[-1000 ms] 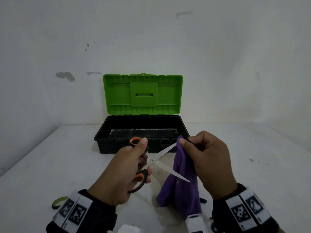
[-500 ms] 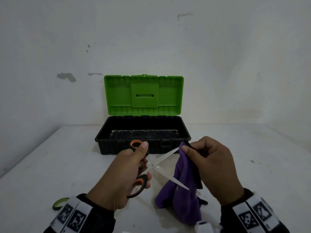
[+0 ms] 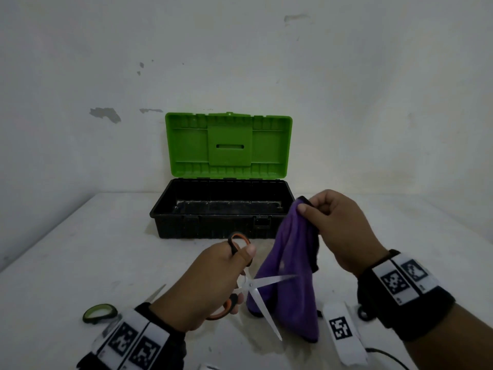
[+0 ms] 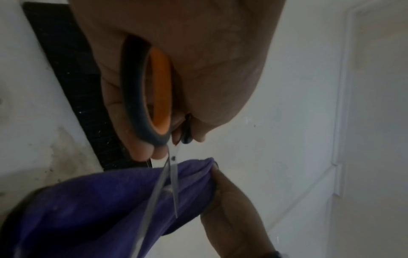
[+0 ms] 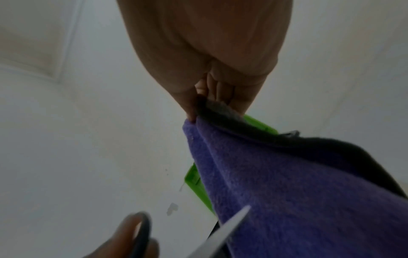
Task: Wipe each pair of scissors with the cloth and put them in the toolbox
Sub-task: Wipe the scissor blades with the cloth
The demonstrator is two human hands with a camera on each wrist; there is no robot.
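The toolbox (image 3: 221,214) sits open at the back of the table (image 3: 66,263), and from here it looks empty, so nothing is stowed yet. The right hand (image 3: 344,231) pinches the purple cloth (image 3: 290,279) by its top edge and lets it hang. The left hand (image 3: 210,284) grips the orange-handled scissors (image 3: 253,285), blades spread against the cloth. Green-handled scissors (image 3: 100,312) wait at the near left, untouched.

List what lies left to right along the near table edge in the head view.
Green-handled scissors → left hand → orange-handled scissors → cloth → right hand.
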